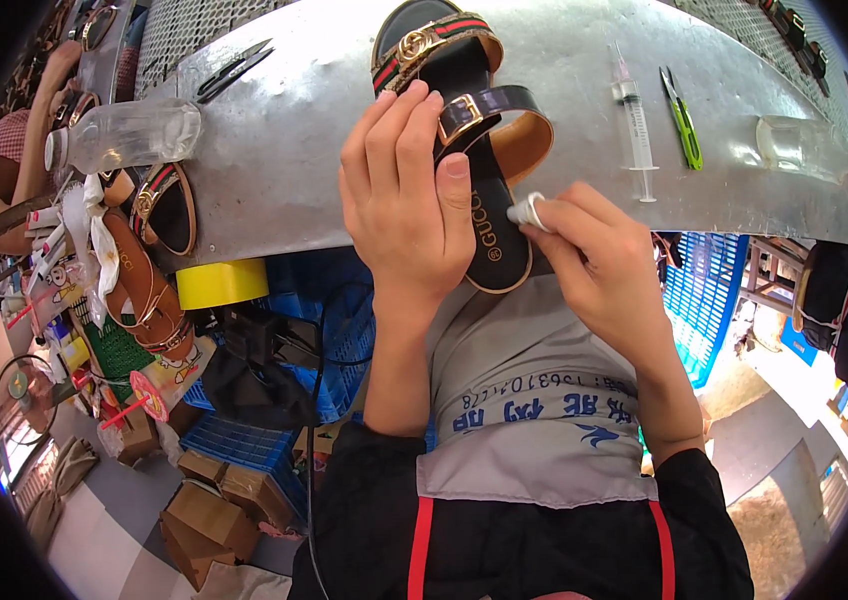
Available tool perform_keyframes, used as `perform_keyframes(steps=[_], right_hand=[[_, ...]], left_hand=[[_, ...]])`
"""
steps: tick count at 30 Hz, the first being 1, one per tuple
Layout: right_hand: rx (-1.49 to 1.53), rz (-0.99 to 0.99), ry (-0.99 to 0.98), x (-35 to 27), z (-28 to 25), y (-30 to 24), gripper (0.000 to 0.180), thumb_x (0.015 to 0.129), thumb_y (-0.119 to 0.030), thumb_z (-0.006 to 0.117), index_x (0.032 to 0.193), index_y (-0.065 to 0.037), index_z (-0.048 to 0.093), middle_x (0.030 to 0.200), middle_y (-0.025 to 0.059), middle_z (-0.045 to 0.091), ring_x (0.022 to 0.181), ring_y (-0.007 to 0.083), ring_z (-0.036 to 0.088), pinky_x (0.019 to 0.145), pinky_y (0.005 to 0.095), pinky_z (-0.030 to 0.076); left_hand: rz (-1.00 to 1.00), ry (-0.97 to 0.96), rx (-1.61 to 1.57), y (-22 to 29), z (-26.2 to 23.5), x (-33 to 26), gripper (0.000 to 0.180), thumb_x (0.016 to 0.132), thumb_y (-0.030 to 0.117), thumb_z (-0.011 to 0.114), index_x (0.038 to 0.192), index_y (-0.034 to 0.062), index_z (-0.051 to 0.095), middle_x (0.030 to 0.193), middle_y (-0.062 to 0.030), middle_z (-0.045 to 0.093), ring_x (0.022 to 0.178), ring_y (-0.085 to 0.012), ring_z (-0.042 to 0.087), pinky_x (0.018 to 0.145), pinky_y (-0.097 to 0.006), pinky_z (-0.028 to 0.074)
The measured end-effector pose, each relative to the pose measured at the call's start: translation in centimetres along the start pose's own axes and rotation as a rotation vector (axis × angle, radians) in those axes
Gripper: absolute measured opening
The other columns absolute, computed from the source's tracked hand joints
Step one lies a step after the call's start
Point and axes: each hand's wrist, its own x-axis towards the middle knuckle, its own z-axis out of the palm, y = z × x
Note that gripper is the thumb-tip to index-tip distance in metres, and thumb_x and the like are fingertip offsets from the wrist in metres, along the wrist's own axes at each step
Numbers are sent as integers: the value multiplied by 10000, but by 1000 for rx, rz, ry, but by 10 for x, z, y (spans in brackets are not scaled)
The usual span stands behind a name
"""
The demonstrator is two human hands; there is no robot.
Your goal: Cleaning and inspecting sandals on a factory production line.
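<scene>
The sandal (489, 172) has a black insole with gold lettering, a green-and-red striped strap with a gold ornament, and a dark, tan-lined buckled strap. It lies across the metal table's (294, 150) near edge, heel toward the person. The left hand (406, 190) covers its left side — fingers together, thumb apart, grip unclear. The right hand's (594, 250) fingers pinch a white wad (530, 209) at the insole's right edge.

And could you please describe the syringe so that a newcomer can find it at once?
On the metal table, look to the right of the sandal that the left hand touches. The syringe lies between this sandal and a green-handled tool; unlike the tool, it is a clear, straight tube, with its plunger end toward the near edge.
</scene>
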Motion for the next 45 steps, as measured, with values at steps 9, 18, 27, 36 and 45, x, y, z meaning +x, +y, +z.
perform_keyframes(steps=[9,18,27,36,45], right_hand=[[2,-10,6,8,1,-3,119,846,40,663,964,23,660,809,120,577,661,279,594,591,332,461],[-30,-71,36,12,3,2,131,858,-46,659,989,-51,664,832,88,579,698,318,628,583,385,486],[-76,-116,6,15,-2,-2,147,837,4,678,984,-4,670,821,121,580,686,321,613,598,364,480],[-62,-97,-36,8,-5,1,135,847,-14,654,980,-29,666,817,105,573,682,322,618,585,383,483],[-68,-57,-111,-18,-17,-4,158,833,2,657,987,-35,647,806,101,551,663,320,611,559,396,474]], left_hand=[[3,14,-29,0,0,2,342,988,241,488,1237,44,613,1283,-105,612,1214,-338,538,1019,-437,413],[8,-3,-24,1,-2,2,341,984,230,497,1233,28,612,1277,-119,614,1214,-344,534,1023,-441,414],[5,-9,-18,1,-1,3,346,985,223,484,1238,22,606,1281,-126,609,1213,-355,530,1033,-447,403],[2,-36,-2,3,-2,3,342,987,222,479,1232,21,608,1290,-127,603,1217,-358,527,1032,-444,406],[-5,-37,-13,3,-2,1,343,982,219,487,1241,27,605,1279,-126,608,1223,-352,523,1035,-446,403]])
